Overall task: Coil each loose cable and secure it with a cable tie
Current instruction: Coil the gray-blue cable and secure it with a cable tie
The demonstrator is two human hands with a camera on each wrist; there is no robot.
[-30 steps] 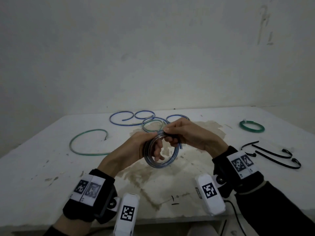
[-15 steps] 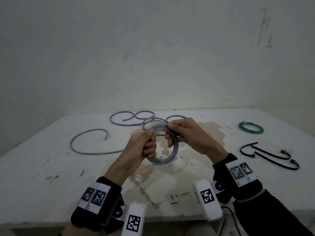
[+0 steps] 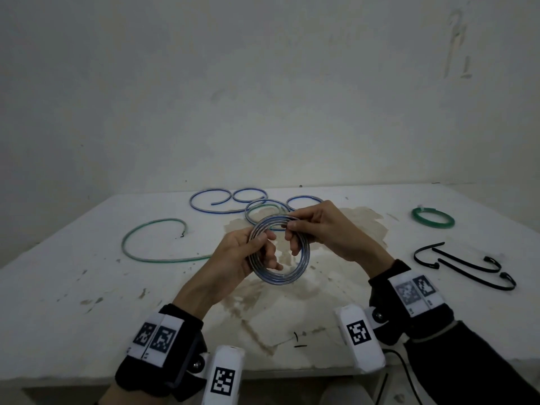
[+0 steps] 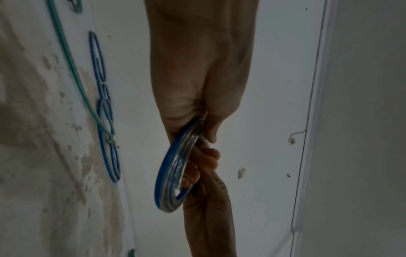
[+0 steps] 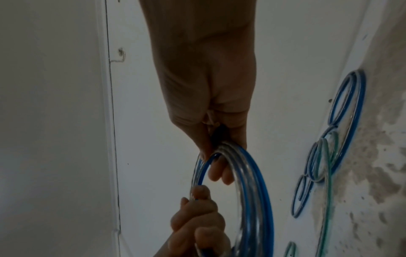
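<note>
A blue-and-clear cable coil [image 3: 280,275] of several turns hangs above the table's middle, held by both hands. My left hand [image 3: 248,252] grips its left side with the fingers curled through the ring. My right hand [image 3: 314,229] pinches the top right of the coil between thumb and fingers. In the left wrist view the coil [image 4: 171,170] runs from my left hand [image 4: 197,111] down to the other hand. In the right wrist view the coil [image 5: 252,191] hangs from my right hand [image 5: 211,135]. Black cable ties [image 3: 467,266] lie on the table at the right.
A loose green cable [image 3: 152,244] curls on the table [image 3: 87,317] at the left. Loose blue cable loops [image 3: 230,200] lie at the back behind the hands. A tied green coil [image 3: 433,220] rests at the back right. A brown stain marks the table's centre.
The coil has tilted to face me more and sits slightly lower. My left fingers have loosened and shifted round its left side; the right hand keeps its pinch at the top.
</note>
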